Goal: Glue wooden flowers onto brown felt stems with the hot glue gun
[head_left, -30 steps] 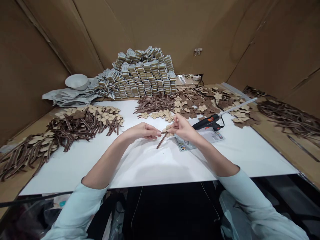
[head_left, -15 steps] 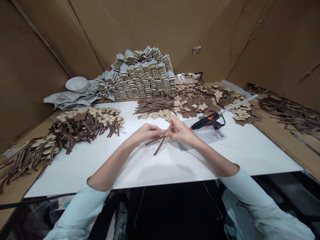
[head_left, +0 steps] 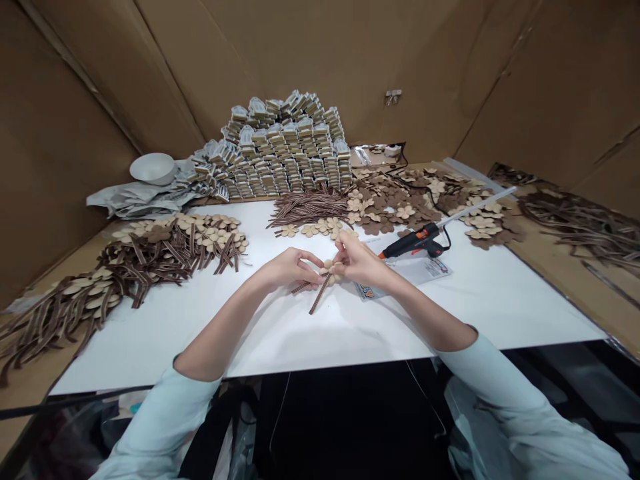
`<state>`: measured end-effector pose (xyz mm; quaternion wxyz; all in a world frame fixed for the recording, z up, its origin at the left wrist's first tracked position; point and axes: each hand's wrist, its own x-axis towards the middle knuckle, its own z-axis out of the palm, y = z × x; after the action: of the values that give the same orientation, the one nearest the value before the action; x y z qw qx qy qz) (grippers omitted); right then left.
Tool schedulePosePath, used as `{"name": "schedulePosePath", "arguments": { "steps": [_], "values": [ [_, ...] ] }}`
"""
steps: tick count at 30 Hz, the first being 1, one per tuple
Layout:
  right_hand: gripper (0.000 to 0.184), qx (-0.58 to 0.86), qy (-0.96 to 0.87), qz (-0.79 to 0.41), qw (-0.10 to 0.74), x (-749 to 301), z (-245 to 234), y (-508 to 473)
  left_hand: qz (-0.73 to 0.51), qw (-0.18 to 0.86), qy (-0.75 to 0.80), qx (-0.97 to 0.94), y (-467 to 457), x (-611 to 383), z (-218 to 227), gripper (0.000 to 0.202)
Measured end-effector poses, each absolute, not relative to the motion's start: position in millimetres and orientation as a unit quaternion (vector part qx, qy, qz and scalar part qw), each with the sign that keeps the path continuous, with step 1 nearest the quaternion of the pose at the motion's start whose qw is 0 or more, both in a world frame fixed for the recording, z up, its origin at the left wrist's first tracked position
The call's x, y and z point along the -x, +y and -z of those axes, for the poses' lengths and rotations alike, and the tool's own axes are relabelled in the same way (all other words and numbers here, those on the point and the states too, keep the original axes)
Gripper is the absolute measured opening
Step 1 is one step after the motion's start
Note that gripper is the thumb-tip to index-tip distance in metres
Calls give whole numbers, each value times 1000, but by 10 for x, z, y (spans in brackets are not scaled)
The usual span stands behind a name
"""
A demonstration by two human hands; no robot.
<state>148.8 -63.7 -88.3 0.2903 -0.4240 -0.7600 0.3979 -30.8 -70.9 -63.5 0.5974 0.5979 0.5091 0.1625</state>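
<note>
On my feed, a big pile of brown strips (head_left: 170,250) lies left on the white board (head_left: 320,340). At centre, the left hand (head_left: 290,269) has its fingers together on two crossed strips (head_left: 320,293), and the right hand (head_left: 361,261) pinches a small wooden flower (head_left: 330,265) against them. A glue gun (head_left: 413,243) rests right, with many loose flowers (head_left: 403,212) left beyond it.

The left hand (head_left: 289,269) and right hand (head_left: 361,262) nearly meet at centre, fingers pinching, both forearms (head_left: 225,327) angling inward and far.
</note>
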Motion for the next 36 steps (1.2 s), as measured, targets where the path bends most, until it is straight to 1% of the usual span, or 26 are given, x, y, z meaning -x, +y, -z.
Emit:
{"name": "schedulePosePath", "arguments": {
  "steps": [6, 11, 17, 21, 24, 25, 27, 29, 31, 33, 36],
  "values": [
    [28, 421, -765, -394, 286, -1490, 874, -647, -155, 594, 523, -592, -689, 330, 641, 48],
    [27, 420, -771, -389, 279, -1487, 824, -674, -177, 583, 505, -612, -682, 315, 666, 38],
    [27, 429, -780, -379, 253, -1479, 750, -713, -207, 568, 491, -628, -711, 253, 680, 36],
    [26, 417, -791, -369, 254, -1476, 773, -714, -233, 535, 485, -652, -708, 251, 725, 32],
    [23, 392, -791, -386, 267, -1480, 777, -713, -248, 479, 510, -670, -691, 266, 758, 30],
    [25, 382, -787, -405, 266, -1484, 769, -714, -252, 461, 520, -673, -686, 271, 762, 30],
    [34, 361, -774, -453, 254, -1498, 746, -715, -262, 445, 530, -673, -679, 279, 757, 30],
    [46, 342, -765, -490, 239, -1511, 723, -718, -273, 448, 529, -667, -676, 284, 744, 31],
    [54, 336, -764, -499, 232, -1512, 710, -721, -280, 454, 529, -660, -677, 285, 731, 32],
    [53, 352, -762, -489, 237, -1498, 708, -725, -282, 460, 528, -655, -681, 285, 722, 33],
    [42, 388, -741, -481, 261, -1462, 723, -724, -284, 475, 513, -655, -691, 283, 715, 34]
  ]
}}
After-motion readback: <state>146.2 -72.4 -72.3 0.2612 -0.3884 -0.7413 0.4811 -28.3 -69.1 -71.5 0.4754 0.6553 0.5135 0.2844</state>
